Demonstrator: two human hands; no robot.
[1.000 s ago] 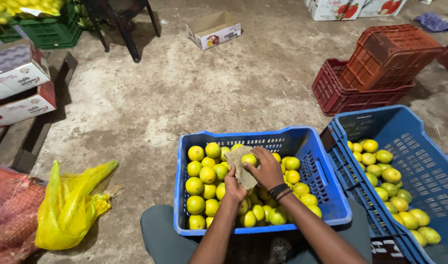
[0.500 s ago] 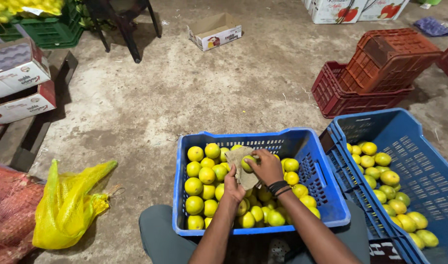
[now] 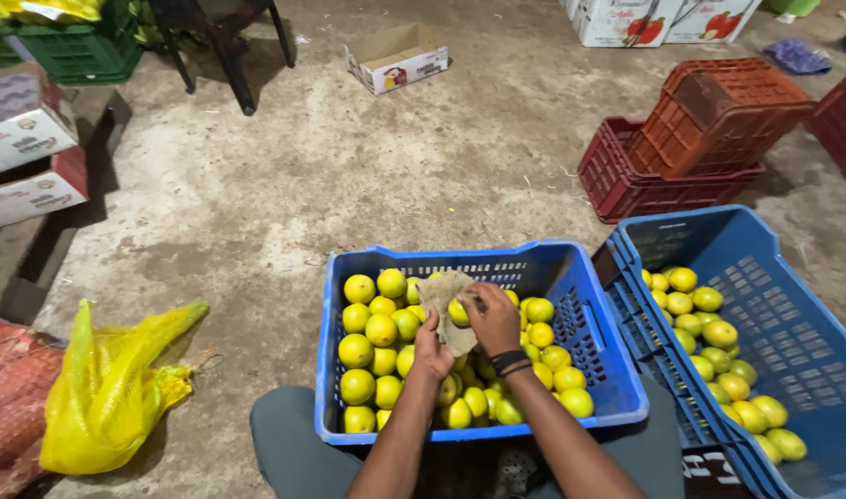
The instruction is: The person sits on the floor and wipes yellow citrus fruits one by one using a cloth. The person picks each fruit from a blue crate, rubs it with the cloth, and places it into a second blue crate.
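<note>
A blue plastic crate [image 3: 589, 277] sits in front of my knees, filled with several yellow-green citrus fruits [image 3: 372, 328]. Over its middle, my left hand [image 3: 432, 349] holds a brownish cloth [image 3: 438, 294] from below. My right hand [image 3: 493, 319] grips one fruit [image 3: 458, 312] and presses it against that cloth. A dark band circles my right wrist.
A second blue crate [image 3: 792, 305] with several fruits stands at the right. Stacked red crates [image 3: 700, 139] sit behind it. A yellow mesh bag [image 3: 109, 388] lies at the left, beside cardboard boxes [image 3: 25, 148]. A small open box [image 3: 397, 57] and a green crate [image 3: 81, 51] are far back.
Both hands stay over the crate with the cloth and fruit; the right hand has turned slightly on the fruit. The view has shifted a little.
</note>
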